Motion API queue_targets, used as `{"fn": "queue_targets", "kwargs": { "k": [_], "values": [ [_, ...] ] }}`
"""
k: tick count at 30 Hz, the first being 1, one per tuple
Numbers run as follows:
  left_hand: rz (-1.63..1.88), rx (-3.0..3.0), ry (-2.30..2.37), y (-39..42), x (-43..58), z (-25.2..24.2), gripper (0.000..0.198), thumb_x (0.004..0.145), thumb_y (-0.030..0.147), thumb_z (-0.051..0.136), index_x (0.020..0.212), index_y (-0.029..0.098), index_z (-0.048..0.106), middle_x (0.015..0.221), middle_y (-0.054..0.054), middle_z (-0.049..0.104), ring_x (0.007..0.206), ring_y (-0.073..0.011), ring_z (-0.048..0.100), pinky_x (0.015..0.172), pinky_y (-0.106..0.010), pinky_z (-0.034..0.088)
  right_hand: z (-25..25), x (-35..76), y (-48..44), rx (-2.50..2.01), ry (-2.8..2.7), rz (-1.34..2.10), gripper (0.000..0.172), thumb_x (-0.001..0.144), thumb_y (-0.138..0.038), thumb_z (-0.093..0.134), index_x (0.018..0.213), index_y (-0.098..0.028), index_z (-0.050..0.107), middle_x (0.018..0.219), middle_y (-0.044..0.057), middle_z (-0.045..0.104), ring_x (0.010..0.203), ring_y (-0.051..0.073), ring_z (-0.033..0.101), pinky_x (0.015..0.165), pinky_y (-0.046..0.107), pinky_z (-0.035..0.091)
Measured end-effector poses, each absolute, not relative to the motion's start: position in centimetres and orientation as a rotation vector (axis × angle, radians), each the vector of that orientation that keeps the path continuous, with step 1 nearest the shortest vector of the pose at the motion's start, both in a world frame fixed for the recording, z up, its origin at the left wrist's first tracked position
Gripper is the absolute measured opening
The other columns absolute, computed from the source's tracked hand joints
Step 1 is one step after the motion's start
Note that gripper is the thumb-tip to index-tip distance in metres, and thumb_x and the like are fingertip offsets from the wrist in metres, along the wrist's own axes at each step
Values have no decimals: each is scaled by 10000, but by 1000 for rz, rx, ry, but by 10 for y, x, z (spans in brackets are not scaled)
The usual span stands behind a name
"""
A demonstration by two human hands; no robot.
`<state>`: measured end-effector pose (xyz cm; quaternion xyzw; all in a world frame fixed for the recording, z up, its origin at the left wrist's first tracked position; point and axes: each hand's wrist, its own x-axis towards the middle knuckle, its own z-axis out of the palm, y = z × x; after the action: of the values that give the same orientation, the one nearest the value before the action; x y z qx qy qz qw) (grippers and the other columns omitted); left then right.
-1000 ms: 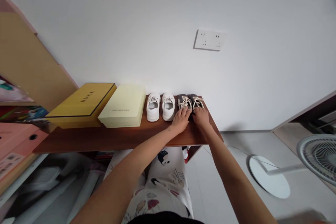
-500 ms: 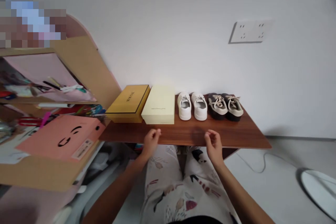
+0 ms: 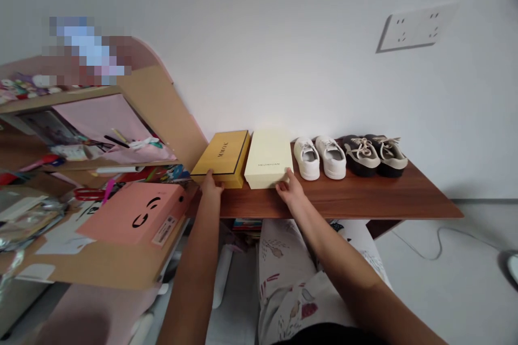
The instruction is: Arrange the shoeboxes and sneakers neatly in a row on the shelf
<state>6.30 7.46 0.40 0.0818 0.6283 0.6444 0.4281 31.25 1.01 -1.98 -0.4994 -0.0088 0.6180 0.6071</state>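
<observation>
On the brown wooden board, a yellow shoe box with a dark border and a cream shoe box lie side by side, both closed. My left hand is at the front of the yellow box, one finger reaching up to its top edge and the thumb apart. At the front right corner of the cream box is my right hand, fingers apart and touching the box or very close to it. To the right stand a pair of white sneakers and a pair of dark-and-beige sneakers.
The board runs along the white wall. At left is a cluttered desk with shelves and a pink box. A wall socket plate is at upper right. A cable lies on the floor.
Both hands have moved forward from the board's front edge, the left to the yellow box and the right to the cream box. The view has turned left.
</observation>
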Motion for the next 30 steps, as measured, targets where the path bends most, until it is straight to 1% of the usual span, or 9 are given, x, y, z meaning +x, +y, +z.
{"fn": "queue_targets", "kwargs": {
  "k": [5, 9, 12, 14, 16, 19, 23, 26, 30],
  "values": [
    [1691, 110, 1503, 76, 78, -5, 325, 765, 246, 662, 1048, 229, 503, 950, -9, 594, 801, -148, 606, 610, -260, 513, -10, 277, 17, -1160, 100, 1376, 269, 825, -426, 665, 939, -234, 515, 745, -6, 562, 691, 161, 570, 563, 261, 518],
    [1928, 432, 1540, 63, 95, -6, 356, 781, 253, 660, 1085, 193, 485, 1093, -78, 616, 967, -182, 634, 793, -331, 563, -3, 260, 22, -1263, 54, 1111, 349, 741, -423, 726, 913, -222, 498, 761, -18, 561, 691, 162, 547, 575, 266, 491],
    [1990, 1027, 1819, 50, 92, -4, 429, 735, 335, 731, 1056, 164, 502, 1158, -140, 588, 1096, -247, 588, 969, -423, 506, 2, 267, 17, -1260, -294, 810, 373, 735, -449, 730, 897, -219, 485, 777, -30, 542, 695, 151, 516, 652, 279, 481],
    [1835, 1505, 2031, 43, 84, -3, 450, 707, 376, 761, 1025, 159, 528, 1157, -163, 574, 1165, -309, 537, 1046, -497, 431, 5, 276, 12, -1258, -631, 590, 362, 748, -457, 720, 903, -212, 503, 806, -21, 539, 727, 159, 505, 706, 296, 469],
    [1566, 1962, 2092, 35, 76, -6, 371, 757, 366, 720, 1016, 159, 555, 1142, -178, 574, 1195, -351, 505, 1068, -543, 380, 7, 281, 6, -1250, -1018, 380, 315, 789, -427, 689, 949, -198, 543, 874, 18, 564, 812, 192, 513, 770, 324, 455],
    [1104, 2415, 2046, 26, 67, -17, 213, 849, 265, 587, 1035, 162, 588, 1117, -187, 582, 1147, -367, 523, 1024, -550, 392, 5, 283, -1, -1253, -1567, 126, 190, 896, -278, 566, 1057, -180, 590, 996, 89, 596, 933, 243, 509, 828, 359, 425],
    [659, 2635, 2058, 21, 57, -36, 198, 879, 221, 501, 1030, 162, 615, 1071, -180, 580, 1057, -350, 544, 941, -501, 436, -12, 286, -5, -1355, -2011, -78, 259, 961, -131, 409, 1093, -197, 622, 1073, 113, 615, 943, 260, 493, 802, 378, 393],
    [542, 2688, 2043, 27, 49, -44, 202, 897, 300, 509, 987, 166, 630, 1046, -172, 584, 1030, -342, 545, 920, -486, 442, -31, 291, -3, -1384, -2184, -137, 260, 982, -143, 392, 1060, -198, 633, 1092, 118, 622, 950, 260, 490, 794, 380, 384],
    [590, 2645, 1994, 38, 37, -49, 254, 894, 403, 523, 882, 174, 632, 963, -154, 602, 1008, -334, 561, 928, -494, 436, -51, 292, 4, -1400, -2282, -131, 255, 980, -130, 398, 1055, -185, 635, 1047, 115, 634, 942, 254, 505, 797, 370, 392]
  ]
}}
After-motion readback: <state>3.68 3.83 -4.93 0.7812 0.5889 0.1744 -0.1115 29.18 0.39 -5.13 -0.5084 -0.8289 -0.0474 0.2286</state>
